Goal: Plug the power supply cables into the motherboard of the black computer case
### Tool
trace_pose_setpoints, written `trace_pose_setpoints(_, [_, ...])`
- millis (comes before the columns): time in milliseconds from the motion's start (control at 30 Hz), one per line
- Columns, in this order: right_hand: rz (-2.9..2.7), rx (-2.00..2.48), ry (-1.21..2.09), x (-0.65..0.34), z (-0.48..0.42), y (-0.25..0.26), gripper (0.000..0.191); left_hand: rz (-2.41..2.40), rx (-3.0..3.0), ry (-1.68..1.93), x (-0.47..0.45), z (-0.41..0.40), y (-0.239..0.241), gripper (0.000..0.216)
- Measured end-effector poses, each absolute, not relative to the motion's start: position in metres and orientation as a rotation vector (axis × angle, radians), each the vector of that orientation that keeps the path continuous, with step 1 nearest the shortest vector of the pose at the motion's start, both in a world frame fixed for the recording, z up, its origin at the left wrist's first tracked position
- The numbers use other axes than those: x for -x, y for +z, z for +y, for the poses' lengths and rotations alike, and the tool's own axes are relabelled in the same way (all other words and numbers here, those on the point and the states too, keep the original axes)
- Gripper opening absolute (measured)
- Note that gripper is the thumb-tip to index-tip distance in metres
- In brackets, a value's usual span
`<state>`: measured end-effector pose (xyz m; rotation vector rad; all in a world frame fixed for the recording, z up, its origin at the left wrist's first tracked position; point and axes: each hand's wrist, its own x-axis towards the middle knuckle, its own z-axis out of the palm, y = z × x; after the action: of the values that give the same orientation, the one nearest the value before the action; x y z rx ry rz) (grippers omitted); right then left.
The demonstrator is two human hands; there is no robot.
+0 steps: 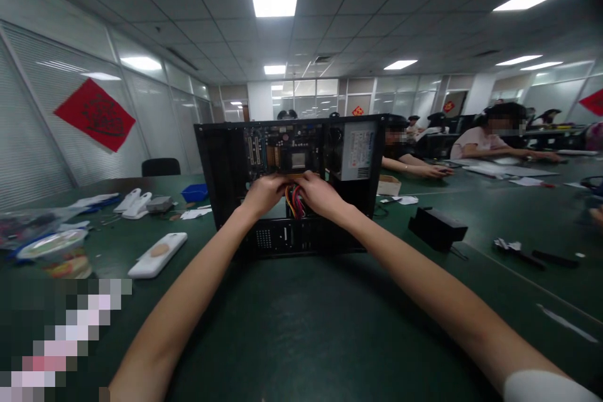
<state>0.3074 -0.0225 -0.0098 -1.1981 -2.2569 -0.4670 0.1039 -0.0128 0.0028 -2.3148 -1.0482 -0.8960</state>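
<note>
Fingers bent inward, the left hand (266, 193) reaches into a black, box-shaped metal computer case (217, 169) standing open toward the person, and from where I stand I cannot tell how tightly its tips close or on what. Just right of those fingertips, a bundle of thin red, yellow and black cables (296, 202) hangs inside the case, its long axis running roughly up and down in a bowed curve. Next comes the right hand (323, 193), mirrored and curled the same way; it looks the nearer of the two, its fingers overlapping the bundle's upper right side, though whether they pinch it does not show. Above and behind the cables sits a dark, flat circuit board (308, 138); further right, a grey metal power supply with a white label (357, 149) fills the upper corner. Both sets of fingertips hide the bundle's top, its lower ends fade into shadow, and a thin orange strip (293, 176) between the hands is too small to identify.
</note>
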Motion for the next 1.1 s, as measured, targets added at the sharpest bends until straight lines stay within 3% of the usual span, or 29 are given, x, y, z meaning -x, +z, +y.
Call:
trace_pose_setpoints(200, [-2.330,1.515,-0.353,-0.338,0.002,-0.020,0.034,-1.135,2.465,-0.729,-0.125,0.020,0.012,0.021])
trace_pose_setpoints(433, [-2.453,1.480,-0.242,-0.338,0.011,-0.028,0.036,-1.064,2.383,-0.299,-0.124,0.030,0.003,0.026])
trace_pose_setpoints(633, [-2.499,1.458,-0.202,-0.338,0.010,-0.027,0.037,-1.257,2.381,-0.394,-0.117,0.033,-0.006,0.028])
trace_pose_setpoints(1100, [-2.512,1.456,-0.140,-0.339,0.009,-0.027,0.035,-1.285,2.318,-0.176,-0.130,0.022,-0.004,0.029])
